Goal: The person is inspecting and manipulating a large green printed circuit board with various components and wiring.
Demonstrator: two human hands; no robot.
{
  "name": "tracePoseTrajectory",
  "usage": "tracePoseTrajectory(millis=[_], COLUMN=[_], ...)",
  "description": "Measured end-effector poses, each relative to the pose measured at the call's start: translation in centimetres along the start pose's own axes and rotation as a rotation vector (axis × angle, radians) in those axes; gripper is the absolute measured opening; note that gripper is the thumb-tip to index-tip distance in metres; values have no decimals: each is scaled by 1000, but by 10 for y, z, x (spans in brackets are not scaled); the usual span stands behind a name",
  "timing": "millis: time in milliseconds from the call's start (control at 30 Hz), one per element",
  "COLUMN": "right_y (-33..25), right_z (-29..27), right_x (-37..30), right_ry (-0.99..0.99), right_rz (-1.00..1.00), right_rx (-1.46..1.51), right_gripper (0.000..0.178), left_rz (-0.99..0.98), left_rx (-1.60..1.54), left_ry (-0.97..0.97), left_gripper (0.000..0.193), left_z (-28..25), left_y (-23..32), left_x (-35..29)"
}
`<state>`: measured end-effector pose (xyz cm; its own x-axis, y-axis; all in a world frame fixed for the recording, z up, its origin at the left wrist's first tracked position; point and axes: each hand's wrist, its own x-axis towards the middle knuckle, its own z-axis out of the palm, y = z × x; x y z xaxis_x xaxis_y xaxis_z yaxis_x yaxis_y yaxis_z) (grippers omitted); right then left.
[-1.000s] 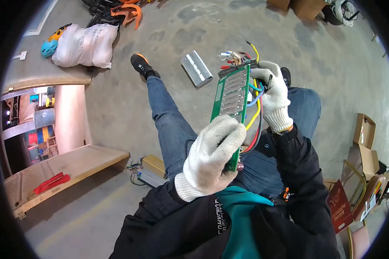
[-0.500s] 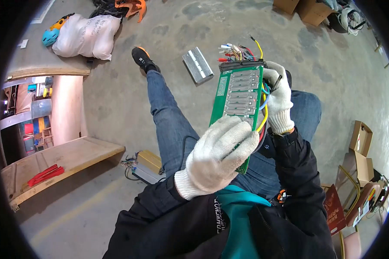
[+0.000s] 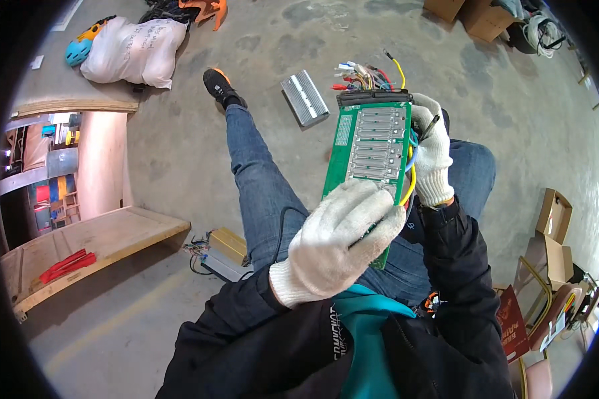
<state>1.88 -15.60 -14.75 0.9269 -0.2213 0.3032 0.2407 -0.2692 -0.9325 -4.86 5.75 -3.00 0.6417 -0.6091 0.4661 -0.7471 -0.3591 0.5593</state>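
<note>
A long green circuit board point(image 3: 340, 160) with rows of pale metal-like parts is tilted up in front of my lap. A black end piece point(image 3: 374, 98) caps its far end, where a bundle of coloured wires point(image 3: 362, 78) sticks out. My left hand point(image 3: 346, 236), in a white knit glove, grips the near part, its fingers across the face. At the far right edge, my gloved right hand point(image 3: 434, 149) holds the board, its fingers partly hidden behind it. A black-tipped lead pokes out by this hand. Yellow and blue cables point(image 3: 411, 174) run down the right side.
A ribbed silver metal case point(image 3: 304, 98) lies on the concrete floor beyond my knees. By my left leg are a gold case point(image 3: 229, 246) and wires. Left stands a low wooden platform point(image 3: 113, 243) with red strips point(image 3: 67, 265); right, open cardboard boxes point(image 3: 555, 216) and chairs.
The board has turned slightly in my hands, its face showing a little more squarely. My left hand has shifted slightly right along with it; both hands keep their hold.
</note>
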Motion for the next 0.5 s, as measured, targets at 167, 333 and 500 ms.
tracePoseTrajectory(millis=[167, 333, 500], right_y=[-6, -12, -22], right_z=[0, -4, -1], right_x=[0, 3, 5], right_ry=[-15, -13, 17], right_rz=[9, -142, -134], right_rx=[8, -203, -215], right_gripper=[37, 31, 23], left_rz=[26, -136, -154], left_rx=[-26, -117, -62], left_ry=[5, 35, -29], left_gripper=[65, 76, 78], left_z=[1, -10, -13], left_y=[-7, 1, -2], left_x=[-3, -6, -17])
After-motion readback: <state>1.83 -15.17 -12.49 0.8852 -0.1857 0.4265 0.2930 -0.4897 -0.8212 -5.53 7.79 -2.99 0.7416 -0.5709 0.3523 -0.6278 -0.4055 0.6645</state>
